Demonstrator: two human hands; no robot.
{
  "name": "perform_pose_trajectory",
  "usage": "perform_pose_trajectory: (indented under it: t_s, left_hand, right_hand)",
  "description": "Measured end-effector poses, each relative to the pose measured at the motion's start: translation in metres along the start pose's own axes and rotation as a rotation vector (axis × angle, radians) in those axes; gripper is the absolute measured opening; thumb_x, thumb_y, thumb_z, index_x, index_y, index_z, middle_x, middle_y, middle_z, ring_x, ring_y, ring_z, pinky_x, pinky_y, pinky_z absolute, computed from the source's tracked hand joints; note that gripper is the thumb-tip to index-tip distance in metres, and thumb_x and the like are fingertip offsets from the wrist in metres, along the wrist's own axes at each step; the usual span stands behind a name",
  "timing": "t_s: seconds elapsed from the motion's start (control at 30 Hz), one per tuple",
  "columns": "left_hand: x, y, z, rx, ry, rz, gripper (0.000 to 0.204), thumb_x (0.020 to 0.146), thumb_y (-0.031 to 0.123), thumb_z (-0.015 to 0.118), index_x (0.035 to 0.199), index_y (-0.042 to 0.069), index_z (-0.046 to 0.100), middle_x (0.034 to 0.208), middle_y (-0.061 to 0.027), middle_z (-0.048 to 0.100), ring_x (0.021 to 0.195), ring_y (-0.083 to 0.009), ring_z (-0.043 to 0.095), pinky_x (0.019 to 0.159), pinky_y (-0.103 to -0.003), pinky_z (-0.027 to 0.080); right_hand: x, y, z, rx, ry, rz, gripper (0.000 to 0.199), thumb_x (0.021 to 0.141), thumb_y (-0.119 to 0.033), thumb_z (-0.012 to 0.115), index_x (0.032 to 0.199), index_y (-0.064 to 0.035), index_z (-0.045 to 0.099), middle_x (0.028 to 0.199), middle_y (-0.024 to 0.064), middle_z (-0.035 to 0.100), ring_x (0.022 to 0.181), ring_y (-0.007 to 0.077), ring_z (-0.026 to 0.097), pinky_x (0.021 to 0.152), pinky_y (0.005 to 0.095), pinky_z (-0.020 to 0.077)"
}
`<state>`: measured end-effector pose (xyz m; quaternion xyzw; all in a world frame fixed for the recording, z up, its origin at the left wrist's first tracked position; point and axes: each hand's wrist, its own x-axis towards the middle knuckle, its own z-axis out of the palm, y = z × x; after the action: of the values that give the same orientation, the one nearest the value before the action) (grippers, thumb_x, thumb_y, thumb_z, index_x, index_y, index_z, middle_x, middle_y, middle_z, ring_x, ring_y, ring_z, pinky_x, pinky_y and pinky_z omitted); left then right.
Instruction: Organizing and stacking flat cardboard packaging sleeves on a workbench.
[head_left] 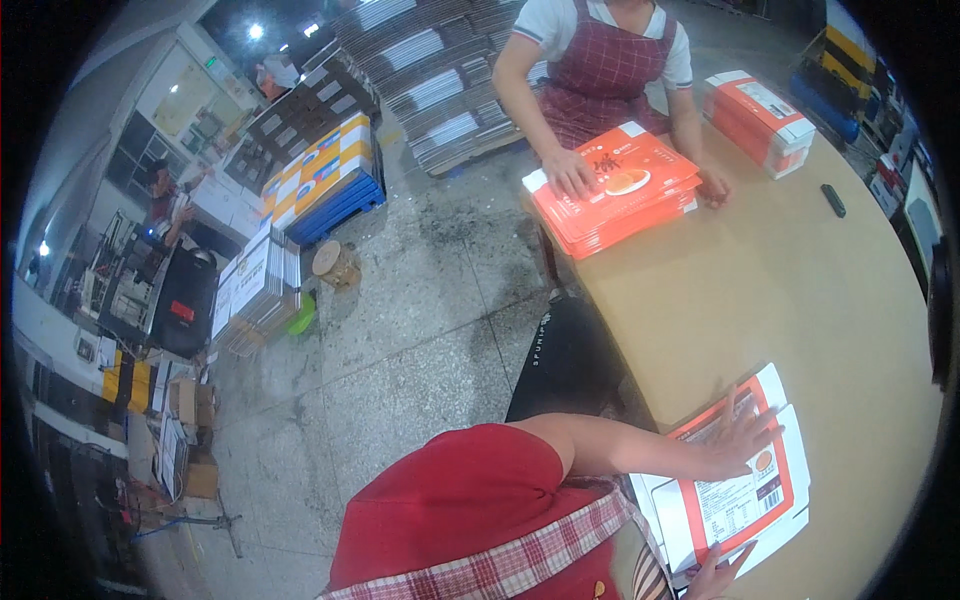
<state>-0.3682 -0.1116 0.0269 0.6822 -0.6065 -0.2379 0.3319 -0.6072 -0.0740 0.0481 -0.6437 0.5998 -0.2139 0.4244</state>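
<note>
A stack of flat white-and-orange cartons (pixel 690 500) lies at the table's near edge, with a printed panel and a small round food picture on the top one. Fingers spread, my left hand (pixel 738 445) rests flat across its upper part. At the lower edge of the view, my right hand (pixel 715 575) touches the near side of the cartons with its thumb and a finger apart; the rest of that hand is partly cut off. Across the table, a co-worker in a checked apron has one hand (pixel 572 174) on a stack of orange flat cartons (pixel 625 190).
The tan table (pixel 760 290) curves along the right. On it are an orange-and-white block of cartons (pixel 760 120) and a small dark object (pixel 833 201). Stacked flat cardboard (pixel 430 80), a loaded blue pallet (pixel 330 190), a stool (pixel 336 265) and white carton bundles (pixel 255 290) stand on the floor.
</note>
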Motion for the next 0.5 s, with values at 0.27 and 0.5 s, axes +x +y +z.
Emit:
perform_pose_trajectory:
  t_s: [0.27, 0.5]
  left_hand:
    - [-0.017, -0.007, -0.023, 0.233, -0.09, -0.111, 0.064, 0.083, 0.005, 0.06, 0.143, 0.004, 0.039, 0.157, -0.0271, 0.013, 0.145, -0.0519, 0.004, 0.114, -0.069, 0.007]
    - [-0.012, -0.03, 0.027, -0.056, 0.157, 0.204, 0.037, 0.079, 0.01, 0.058, 0.113, -0.004, 0.054, 0.114, -0.0227, 0.049, 0.11, -0.0395, 0.044, 0.1, -0.05, 0.034]
  right_hand:
    - [0.008, 0.002, 0.046, -0.286, -0.087, -0.083, 0.081, 0.087, -0.014, 0.067, 0.153, 0.0024, 0.021, 0.106, 0.0352, 0.064, 0.096, 0.0416, 0.065, 0.082, 0.0456, 0.0499]
    - [0.03, -0.004, 0.012, -0.685, 0.32, -0.159, 0.049, 0.095, -0.034, 0.058, 0.13, 0.0004, 0.057, 0.111, 0.0262, 0.064, 0.103, 0.0381, 0.062, 0.086, 0.0452, 0.0492]
